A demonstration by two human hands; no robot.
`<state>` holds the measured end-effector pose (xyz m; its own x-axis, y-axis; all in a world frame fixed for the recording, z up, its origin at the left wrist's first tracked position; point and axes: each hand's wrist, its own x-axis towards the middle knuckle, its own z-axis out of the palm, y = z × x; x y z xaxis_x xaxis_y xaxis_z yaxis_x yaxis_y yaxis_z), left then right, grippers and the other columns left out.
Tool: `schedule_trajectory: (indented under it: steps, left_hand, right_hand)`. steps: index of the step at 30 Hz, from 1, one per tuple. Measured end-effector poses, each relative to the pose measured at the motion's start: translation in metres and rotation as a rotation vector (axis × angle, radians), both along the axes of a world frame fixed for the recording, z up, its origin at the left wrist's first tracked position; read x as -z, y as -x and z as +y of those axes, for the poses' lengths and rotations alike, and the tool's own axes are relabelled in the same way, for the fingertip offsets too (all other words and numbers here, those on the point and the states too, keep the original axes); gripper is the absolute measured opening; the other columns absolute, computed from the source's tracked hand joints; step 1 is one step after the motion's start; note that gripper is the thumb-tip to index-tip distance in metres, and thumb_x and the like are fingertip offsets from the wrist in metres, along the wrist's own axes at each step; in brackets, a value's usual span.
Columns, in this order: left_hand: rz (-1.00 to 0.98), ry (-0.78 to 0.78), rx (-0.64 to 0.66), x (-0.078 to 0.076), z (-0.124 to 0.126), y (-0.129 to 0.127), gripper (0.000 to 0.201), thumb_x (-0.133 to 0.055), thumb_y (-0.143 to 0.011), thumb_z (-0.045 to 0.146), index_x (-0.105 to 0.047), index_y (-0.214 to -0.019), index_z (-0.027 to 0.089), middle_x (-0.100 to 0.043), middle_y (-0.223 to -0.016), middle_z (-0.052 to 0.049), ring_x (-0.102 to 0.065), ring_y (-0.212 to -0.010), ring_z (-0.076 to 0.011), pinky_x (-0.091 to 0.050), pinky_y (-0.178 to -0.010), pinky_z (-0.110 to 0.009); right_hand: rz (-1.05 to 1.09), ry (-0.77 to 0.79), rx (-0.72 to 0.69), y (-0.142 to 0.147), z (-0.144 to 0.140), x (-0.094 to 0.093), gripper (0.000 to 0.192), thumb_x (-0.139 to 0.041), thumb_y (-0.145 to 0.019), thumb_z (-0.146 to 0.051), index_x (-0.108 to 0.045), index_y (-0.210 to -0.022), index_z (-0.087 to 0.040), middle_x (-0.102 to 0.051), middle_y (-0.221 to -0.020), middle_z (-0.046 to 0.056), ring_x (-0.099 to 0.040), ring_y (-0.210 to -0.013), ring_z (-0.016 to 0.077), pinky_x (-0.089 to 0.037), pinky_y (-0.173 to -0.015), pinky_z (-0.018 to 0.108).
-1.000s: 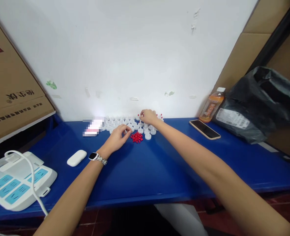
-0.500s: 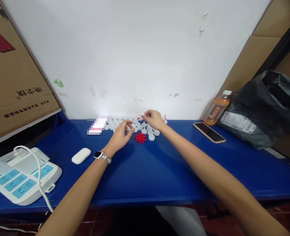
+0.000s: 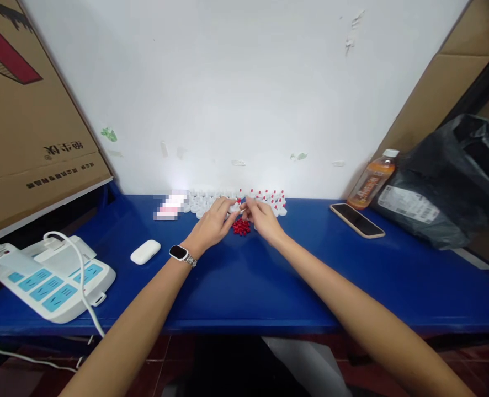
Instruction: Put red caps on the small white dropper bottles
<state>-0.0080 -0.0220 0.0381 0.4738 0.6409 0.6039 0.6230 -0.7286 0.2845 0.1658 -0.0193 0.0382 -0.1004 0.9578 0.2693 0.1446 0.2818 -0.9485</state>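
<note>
White cap (image 3: 234,208) sits pinched between left hand (image 3: 212,223) and right hand (image 3: 262,216), fingertips meeting just above the red beads (image 3: 240,226), keeping parts within reach at the table's (image 3: 269,275) far edge

Desk (image 3: 244,286): smooth blue top with a dull sheen; on it small white plastic caps (image 3: 203,203) and a heap of glossy red plastic beads (image 3: 241,226) near its back edge. White plastic case (image 3: 145,251), smooth and matt; power strip (image 3: 58,278), white plastic; phone (image 3: 357,220), glossy dark glass. Box (image 3: 29,132), matt brown cardboard; bag (image 3: 447,182), crinkled black plastic film; wristwatch (image 3: 181,255), metal band.
</note>
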Motion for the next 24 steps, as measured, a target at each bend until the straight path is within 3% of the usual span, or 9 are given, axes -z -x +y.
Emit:
schedule_trajectory:
  steps: [3, 7, 13, 17, 22, 24]
  left_hand:
    - [0.186, -0.056, -0.001, -0.002, -0.003, -0.003, 0.032, -0.032, -0.104, 0.037, -0.051, -0.123, 0.019, -0.058, -0.113, -0.012, -0.055, -0.109, -0.0258, -0.048, -0.096, -0.042]
    - [0.275, -0.065, 0.03, -0.002, -0.005, -0.009, 0.029, -0.03, -0.104, 0.035, -0.052, -0.109, 0.017, -0.059, -0.105, -0.012, -0.056, -0.102, -0.0264, -0.048, -0.092, -0.043]
    - [0.222, -0.013, 0.022, -0.001, -0.003, -0.012, 0.023, -0.033, -0.103, 0.035, -0.049, -0.102, 0.018, -0.058, -0.099, -0.01, -0.058, -0.094, -0.0237, -0.049, -0.085, -0.038]
    - [0.248, -0.032, 0.014, -0.004, -0.003, -0.008, 0.017, -0.037, -0.101, 0.032, -0.049, -0.097, 0.02, -0.058, -0.095, -0.008, -0.057, -0.09, -0.0227, -0.048, -0.082, -0.037]
    - [0.2, -0.049, -0.021, -0.01, -0.005, 0.007, 0.02, -0.037, -0.1, 0.033, -0.051, -0.095, 0.019, -0.057, -0.09, -0.007, -0.056, -0.083, -0.0213, -0.048, -0.076, -0.036]
    - [0.151, -0.027, -0.047, -0.01, -0.003, 0.009, 0.026, -0.035, -0.102, 0.038, -0.052, -0.1, 0.019, -0.059, -0.097, -0.008, -0.057, -0.088, -0.0218, -0.048, -0.078, -0.036]
  right_hand:
    - [-0.264, -0.223, 0.115, -0.004, -0.007, -0.002, 0.049, -0.038, -0.097, -0.061, -0.054, -0.073, -0.021, -0.057, -0.063, 0.0, -0.053, -0.063, 0.0156, -0.039, -0.063, 0.028]
    - [-0.473, -0.282, 0.062, -0.008, -0.01, -0.002, 0.047, -0.034, -0.101, -0.05, -0.053, -0.069, -0.021, -0.058, -0.065, 0.002, -0.054, -0.067, 0.0175, -0.037, -0.064, 0.029]
    - [-0.377, -0.211, 0.1, -0.002, -0.004, -0.001, 0.046, -0.037, -0.099, -0.047, -0.06, -0.071, -0.019, -0.058, -0.064, 0.003, -0.056, -0.068, 0.0182, -0.037, -0.064, 0.029]
    - [-0.343, -0.176, 0.153, -0.001, 0.002, -0.002, 0.048, -0.041, -0.096, -0.05, -0.048, -0.058, -0.021, -0.047, -0.054, 0.0, -0.048, -0.058, 0.016, -0.032, -0.058, 0.028]
    - [-0.253, -0.107, 0.362, -0.027, 0.014, -0.003, 0.048, -0.035, -0.099, -0.046, -0.038, -0.057, -0.023, -0.04, -0.05, -0.001, -0.039, -0.051, 0.0144, -0.029, -0.053, 0.029]
    - [-0.358, -0.191, 0.258, -0.031, 0.013, 0.0, 0.044, -0.036, -0.099, -0.041, -0.046, -0.061, -0.021, -0.047, -0.055, 0.0, -0.044, -0.056, 0.0147, -0.032, -0.057, 0.028]
